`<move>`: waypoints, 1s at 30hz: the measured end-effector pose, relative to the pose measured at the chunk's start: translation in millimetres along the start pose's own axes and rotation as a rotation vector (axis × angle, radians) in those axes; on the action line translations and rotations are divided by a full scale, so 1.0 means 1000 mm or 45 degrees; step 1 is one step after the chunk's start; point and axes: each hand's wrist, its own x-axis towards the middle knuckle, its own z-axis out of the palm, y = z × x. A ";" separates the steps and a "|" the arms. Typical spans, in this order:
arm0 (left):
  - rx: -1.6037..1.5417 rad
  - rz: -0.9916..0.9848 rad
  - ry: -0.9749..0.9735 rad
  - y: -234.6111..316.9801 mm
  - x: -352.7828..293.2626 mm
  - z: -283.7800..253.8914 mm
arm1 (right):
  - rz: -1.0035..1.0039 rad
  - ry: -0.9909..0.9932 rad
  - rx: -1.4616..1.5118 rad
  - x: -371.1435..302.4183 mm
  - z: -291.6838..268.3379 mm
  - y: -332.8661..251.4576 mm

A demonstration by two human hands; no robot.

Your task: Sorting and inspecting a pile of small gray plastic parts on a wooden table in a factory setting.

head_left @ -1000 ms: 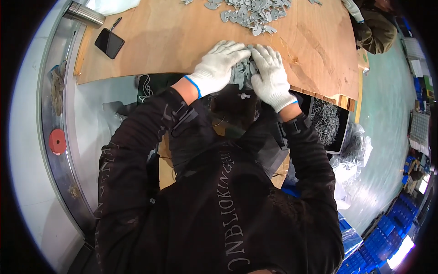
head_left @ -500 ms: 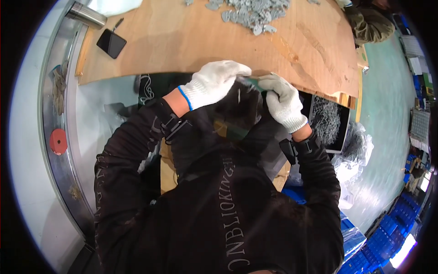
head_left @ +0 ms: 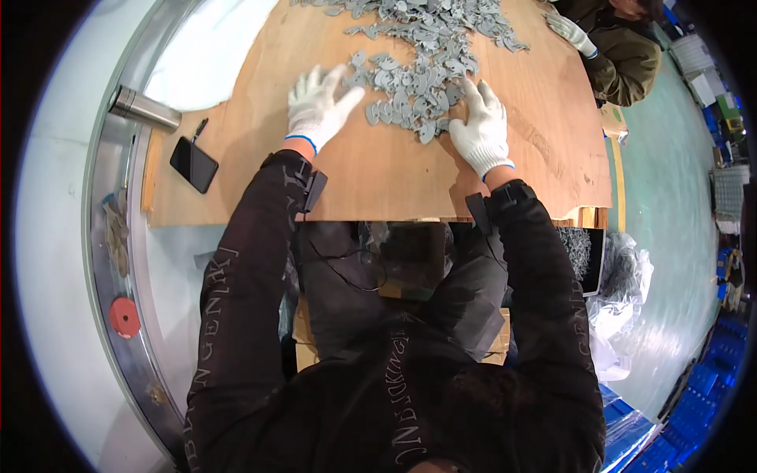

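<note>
A spread heap of small flat grey curved parts [head_left: 406,87] lies on the wooden table [head_left: 355,181]. My left hand [head_left: 317,106], in a white knit glove, hovers or rests at the heap's left edge with its fingers spread; the fingertips are slightly blurred. On the heap's right side, my gloved right hand [head_left: 482,126] is open, its fingers pointing away from me and its thumb against the nearest parts. I see nothing held in either hand.
To the left on the table lie a black phone [head_left: 194,164], a steel flask [head_left: 146,109] and a white sheet [head_left: 209,59]. A co-worker's gloved hand [head_left: 569,31] rests at the far right. Below the table's right edge stands a bin of grey pieces [head_left: 579,254].
Both hands have moved from the table's front edge forward to the heap, and their closed fingers have opened. More of the heap and the co-worker's gloved hand now show.
</note>
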 end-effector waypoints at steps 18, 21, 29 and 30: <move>-0.397 0.890 0.092 0.082 -0.061 -0.003 | -0.169 -0.207 0.495 -0.034 -0.064 -0.029; -0.331 1.039 -0.089 0.078 -0.061 0.010 | -0.240 -0.148 0.553 -0.046 -0.056 -0.029; -0.048 0.806 -0.202 0.098 -0.047 0.008 | -0.196 -0.071 0.379 -0.055 -0.055 -0.020; -0.043 0.807 -0.208 0.096 -0.044 0.007 | -0.223 -0.107 0.331 -0.056 -0.053 -0.019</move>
